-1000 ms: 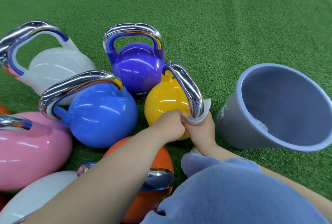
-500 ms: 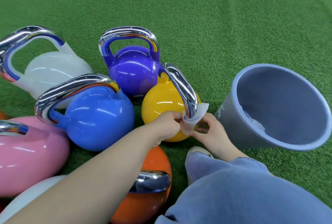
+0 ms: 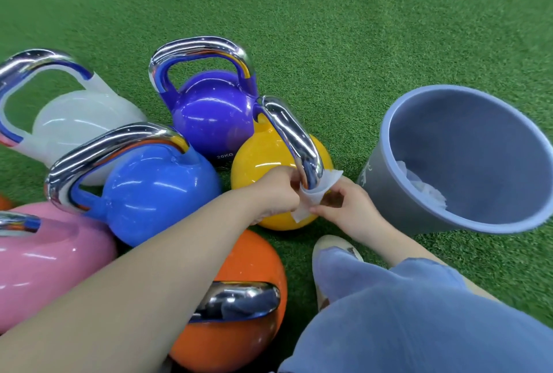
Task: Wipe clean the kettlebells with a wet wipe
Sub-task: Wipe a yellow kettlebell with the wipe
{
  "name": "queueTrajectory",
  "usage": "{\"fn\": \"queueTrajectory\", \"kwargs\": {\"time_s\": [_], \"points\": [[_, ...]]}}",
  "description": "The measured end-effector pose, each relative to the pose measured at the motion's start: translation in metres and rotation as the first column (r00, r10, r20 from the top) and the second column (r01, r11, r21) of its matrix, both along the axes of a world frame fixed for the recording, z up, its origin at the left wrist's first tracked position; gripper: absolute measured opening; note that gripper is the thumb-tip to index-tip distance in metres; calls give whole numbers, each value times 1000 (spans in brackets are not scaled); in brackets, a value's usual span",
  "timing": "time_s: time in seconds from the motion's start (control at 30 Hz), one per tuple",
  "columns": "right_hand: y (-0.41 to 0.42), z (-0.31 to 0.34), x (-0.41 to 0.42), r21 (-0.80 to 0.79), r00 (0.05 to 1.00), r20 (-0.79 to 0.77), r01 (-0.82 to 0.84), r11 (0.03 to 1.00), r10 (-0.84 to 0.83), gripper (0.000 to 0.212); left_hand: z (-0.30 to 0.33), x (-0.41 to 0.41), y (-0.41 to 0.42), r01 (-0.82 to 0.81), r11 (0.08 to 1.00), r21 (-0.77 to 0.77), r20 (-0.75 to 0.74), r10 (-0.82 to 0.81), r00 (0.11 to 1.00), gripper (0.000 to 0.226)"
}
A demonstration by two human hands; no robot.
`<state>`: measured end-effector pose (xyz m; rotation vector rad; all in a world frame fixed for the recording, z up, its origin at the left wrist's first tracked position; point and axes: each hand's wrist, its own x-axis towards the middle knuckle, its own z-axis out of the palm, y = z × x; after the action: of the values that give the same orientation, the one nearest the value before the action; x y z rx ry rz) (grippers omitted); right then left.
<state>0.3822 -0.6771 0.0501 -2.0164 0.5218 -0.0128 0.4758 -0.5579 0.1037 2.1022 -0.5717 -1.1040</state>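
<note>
Your left hand [image 3: 276,190] and right hand [image 3: 344,208] both work the white wet wipe [image 3: 317,193], which is looped around the lower end of the chrome handle [image 3: 294,139] of the round yellow kettlebell [image 3: 263,169]. The fingers of your left hand are curled and pinch 1 end of the wipe against the handle; the fingers of your right hand pinch the other end, just below the handle. The yellow kettlebell stands on the green artificial turf floor [image 3: 329,28], between the glossy purple kettlebell [image 3: 209,115] and the grey-blue plastic bucket [image 3: 398,193].

Assessment: the step in hand is the handle of the yellow unit, and it appears incomplete, since the wipe covers only the near end of the chrome.

Crumpled white wipes [image 3: 419,187] lie inside the bucket, which suggests some wiping is already finished, though which units were done cannot be told from surface shine alone.

At least 7 kettlebells are in view, counting the glossy blue kettlebell [image 3: 158,187], the translucent white kettlebell [image 3: 77,121], the pink kettlebell [image 3: 45,259] and the orange kettlebell [image 3: 248,265]. A sliver of another orange object at the left edge is too small to identify. Expect most of these still to need attention.
</note>
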Motion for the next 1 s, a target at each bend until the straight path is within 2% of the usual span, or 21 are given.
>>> {"fn": "queueTrajectory", "kwargs": {"time_s": [0.1, 0.17, 0.3, 0.4, 0.47, 0.57, 0.63, 0.73, 0.83, 0.87, 0.93, 1.0], "points": [[-4, 4, 4, 108, 1000, -17, -21, 994, 23, 28, -2, 0, -2, -10, 1000, 12, 36, 10, 999, 38], [-4, 3, 5, 138, 999, -34, 11, 990, -7, 30, -3, -2, -2, -64, 997, -35, 24, 65, 998, 37], [6, -8, 1, 123, 985, -48, 169, 978, -165, 29, 0, -5, -3, -254, 949, -185, -195, 218, 956, 58], [14, -17, 1, 82, 979, -46, 204, 976, -200, 35, 4, -7, -3, -327, 923, -205, -240, 276, 931, 63], [19, -18, 7, 106, 980, 0, 197, 975, -198, 42, 8, -8, -1, -428, 881, -203, -223, 384, 896, 62], [25, -22, 16, 95, 974, 80, 204, 974, -212, 49, 12, -17, 8, -564, 818, -110, -102, 555, 826, 54], [28, -21, 17, 39, 976, 95, 196, 980, -198, 55, 11, -30, 12, -533, 843, -67, -107, 525, 844, 52], [26, -17, 16, 37, 977, 79, 196, 980, -198, 64, 8, -47, 9, -396, 914, -91, -183, 375, 909, 48], [14, -13, 13, 143, 994, 8, 104, 984, -107, 61, 8, -43, 5, -385, 918, -90, -184, 365, 913, 43], [8, -11, 10, 172, 998, 10, 63, 983, -66, 69, 9, -39, 5, -364, 928, -76, -166, 348, 923, 44], [-4, -8, 6, 73, 999, 40, -19, 997, 16, 88, 9, -31, 5, -302, 952, -50, -140, 293, 946, 46], [-11, -3, 7, -39, 989, 100, -108, 993, 112, 89, 10, -23, 3, -269, 961, -68, -181, 253, 950, 46]]}}
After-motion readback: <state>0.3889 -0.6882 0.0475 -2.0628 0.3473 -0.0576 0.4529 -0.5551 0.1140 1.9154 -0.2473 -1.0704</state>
